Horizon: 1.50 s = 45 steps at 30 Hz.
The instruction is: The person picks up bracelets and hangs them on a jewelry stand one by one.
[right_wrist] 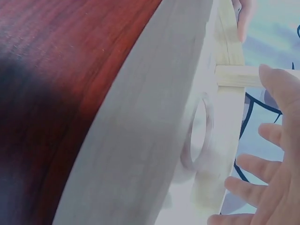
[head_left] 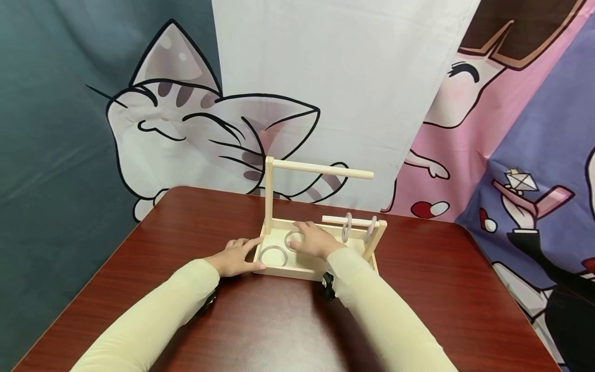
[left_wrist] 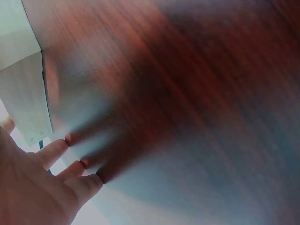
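Dark red worktop [head_left: 279, 325] carries your wooden tray [head_left: 293, 273]; your left hand [head_left: 236, 258], fingers spread, touches its left end; your right grip [head_left: 318, 241], apart, is nearer to the farther loose ring [head_left: 285, 242] inside, just left of your palm

A reddish-brown wood-grain table [head_left: 465, 289], its top glossy and its far corners rounded, carries 1 pale wooden rack [head_left: 297, 273]. The rack's shallow rectangular base sits flat on the tabletop near the far edge, with 2 uprights [head_left: 269, 196] of unequal height.
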Tool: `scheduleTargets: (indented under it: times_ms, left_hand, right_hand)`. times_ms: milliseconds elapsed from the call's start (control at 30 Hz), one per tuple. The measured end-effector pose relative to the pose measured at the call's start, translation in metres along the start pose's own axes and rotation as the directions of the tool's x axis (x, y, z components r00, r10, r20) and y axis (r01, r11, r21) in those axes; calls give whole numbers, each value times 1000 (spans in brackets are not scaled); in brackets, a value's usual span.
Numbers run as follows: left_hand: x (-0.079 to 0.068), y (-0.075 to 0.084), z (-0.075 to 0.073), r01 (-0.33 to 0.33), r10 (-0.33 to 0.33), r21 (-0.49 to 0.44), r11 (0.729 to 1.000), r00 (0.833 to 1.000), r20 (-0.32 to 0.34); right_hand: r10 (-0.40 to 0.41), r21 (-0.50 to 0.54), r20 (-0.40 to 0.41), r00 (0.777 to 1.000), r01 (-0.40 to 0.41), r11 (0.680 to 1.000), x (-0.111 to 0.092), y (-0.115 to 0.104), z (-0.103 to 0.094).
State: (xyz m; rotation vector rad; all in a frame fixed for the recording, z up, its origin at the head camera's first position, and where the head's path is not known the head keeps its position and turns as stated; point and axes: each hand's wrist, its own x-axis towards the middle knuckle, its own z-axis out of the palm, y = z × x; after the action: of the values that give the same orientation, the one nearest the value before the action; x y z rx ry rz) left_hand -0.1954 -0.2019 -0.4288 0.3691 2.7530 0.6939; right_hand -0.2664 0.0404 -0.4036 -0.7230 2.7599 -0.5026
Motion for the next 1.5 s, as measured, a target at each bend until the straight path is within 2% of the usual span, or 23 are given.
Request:
scheduleTargets:
  times_ms: [267, 533, 700, 1067, 1500]
  left_hand:
    - [2, -2, 2, 9, -9, -8, 1000, 1000, 7]
    - [2, 0, 0, 19, -19, -11, 1000, 1000, 12]
    - [2, 0, -1, 16, -16, -12, 1000, 1000, 16]
    - [2, -1, 0, 13, -13, -8, 1000, 1000, 18]
    - [2, -1, 0, 11, -11, -16, 1000, 1000, 13]
  right_hand:
    - [14, -4, 62, 998, -14, 1000, 7, 2, 1]
    - [38, 31, 63, 997, -40, 999, 10, 6, 6]
    - [71, 58, 46, 996, -74, 996, 11, 7, 9]
    - [151, 41, 7, 989, -151, 988, 13, 4, 16]
    - [163, 57, -31, 986, -161, 985, 22, 9, 27]
